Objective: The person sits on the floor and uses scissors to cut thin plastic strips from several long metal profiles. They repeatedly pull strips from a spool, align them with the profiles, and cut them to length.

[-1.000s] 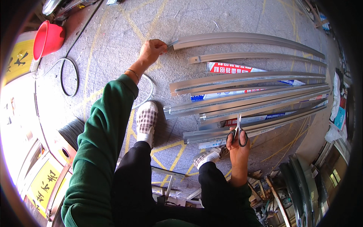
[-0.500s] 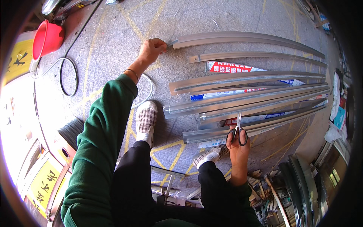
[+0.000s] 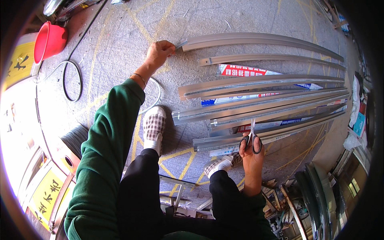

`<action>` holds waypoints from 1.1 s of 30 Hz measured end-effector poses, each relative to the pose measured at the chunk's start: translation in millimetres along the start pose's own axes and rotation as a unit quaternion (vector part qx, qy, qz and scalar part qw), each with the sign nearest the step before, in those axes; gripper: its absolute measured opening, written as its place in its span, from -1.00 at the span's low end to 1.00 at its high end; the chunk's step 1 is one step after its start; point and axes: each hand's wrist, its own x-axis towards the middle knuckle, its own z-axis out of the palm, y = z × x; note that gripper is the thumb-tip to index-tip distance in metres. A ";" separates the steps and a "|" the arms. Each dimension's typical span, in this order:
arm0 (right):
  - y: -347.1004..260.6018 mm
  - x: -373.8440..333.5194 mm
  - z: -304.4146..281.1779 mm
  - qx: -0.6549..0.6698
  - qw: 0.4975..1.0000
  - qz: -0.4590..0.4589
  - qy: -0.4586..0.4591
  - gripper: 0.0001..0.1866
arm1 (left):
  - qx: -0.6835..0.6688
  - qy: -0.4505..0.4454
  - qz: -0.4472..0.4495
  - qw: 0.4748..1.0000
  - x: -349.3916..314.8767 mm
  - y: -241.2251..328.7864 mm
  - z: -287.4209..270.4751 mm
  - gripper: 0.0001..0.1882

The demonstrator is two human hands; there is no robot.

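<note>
With my left hand (image 3: 158, 55), I pinch the end of a thin grey strip (image 3: 181, 45) at the near-left tip of the farthest metal profile (image 3: 236, 39). My right hand (image 3: 253, 163) holds a pair of scissors (image 3: 252, 129) with dark handles, its blades pointing away from me and close together. Beyond the scissors lie several long silver-grey metal profiles (image 3: 224, 85), side by side on the ground and running off to the right. A narrower profile (image 3: 248, 59) rests just nearer than the one at my left hand.
Printed red, white and blue wrapping (image 3: 244, 71) lies under the profiles. A red bucket (image 3: 51, 42), a dark hose (image 3: 81, 86) and a cable spool (image 3: 75, 142) are on the left. Dark bent panels (image 3: 314, 196) and clutter stand at lower right. My feet are beside the profiles.
My left hand has shifted very slightly left, still pinching the strip. The scissors and my right hand stay almost in place.
</note>
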 end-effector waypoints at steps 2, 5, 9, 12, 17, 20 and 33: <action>-0.8 -0.7 -0.2 -0.017 1.000 0.006 -0.004 -0.46 | 0.011 -0.002 0.002 1.000 0.7 -1.5 0.6 -0.82; -1.1 -0.3 0.3 -0.016 1.000 0.004 -0.005 -0.46 | 0.013 -0.002 0.015 1.000 2.6 -4.3 0.7 -0.82; -1.2 0.2 2.4 -0.019 1.000 0.006 0.001 -0.46 | 0.039 0.004 0.032 0.999 6.1 -4.1 -1.3 -0.83; -2.2 1.7 3.7 -0.024 1.000 0.005 -0.005 -0.46 | 0.077 0.009 0.041 0.996 8.2 0.2 -3.1 -0.84; -3.0 6.2 6.4 0.005 1.000 -0.001 -0.017 -0.52 | 0.101 -0.002 0.054 0.993 7.8 5.6 -5.0 -0.83; -2.7 6.9 8.3 -0.004 1.000 -0.003 -0.009 -0.52 | 0.114 0.000 0.063 0.991 7.1 5.3 -6.2 -0.81; -3.3 9.5 10.0 -0.015 1.000 0.000 -0.014 -0.52 | 0.143 0.025 0.034 0.989 10.9 8.6 -1.4 -0.70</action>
